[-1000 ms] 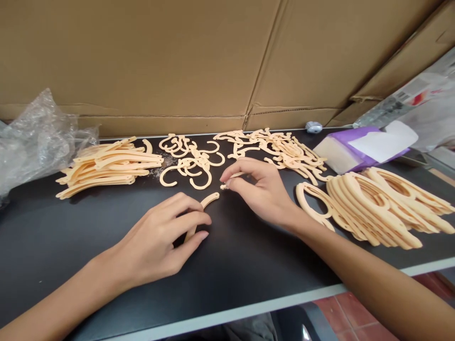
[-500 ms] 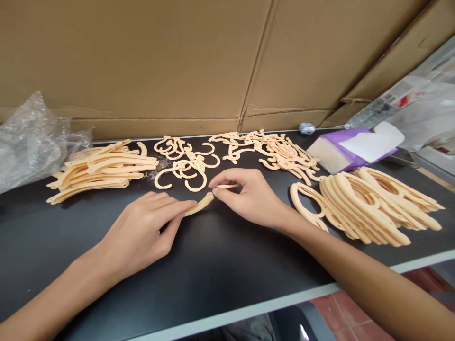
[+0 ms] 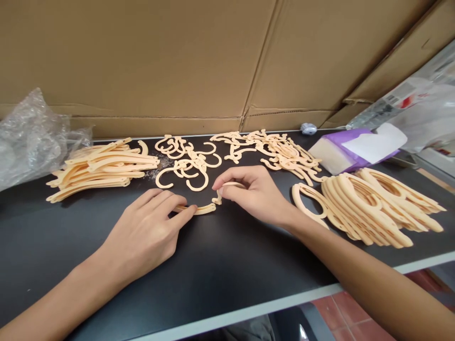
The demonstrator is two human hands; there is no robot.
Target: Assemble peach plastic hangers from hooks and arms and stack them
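My left hand (image 3: 152,222) grips a cream plastic hanger arm (image 3: 205,209) between thumb and fingers. The arm lies low over the black table, its free end pointing right. In my right hand (image 3: 254,192), a small curved hanger piece (image 3: 217,198) is pinched between thumb and index finger. Its knobbed end points down, just beside the tip of the hanger arm; whether they touch I cannot tell. My palm and fingers hide part of the piece. Behind my hands lie loose hanger hooks (image 3: 199,166).
A pile of hanger arms (image 3: 106,163) lies at left beside clear plastic wrap (image 3: 31,142). Small curved parts (image 3: 284,151) are heaped at the back. Several stacked hanger pieces (image 3: 355,203) lie at right, near a purple tissue pack (image 3: 355,147). A cardboard sheet (image 3: 159,57) stands behind.
The hanger arm has turned and lowered toward the table, its narrow top side now showing. My right hand has tilted its piece so the knobbed end shows near the arm's tip.
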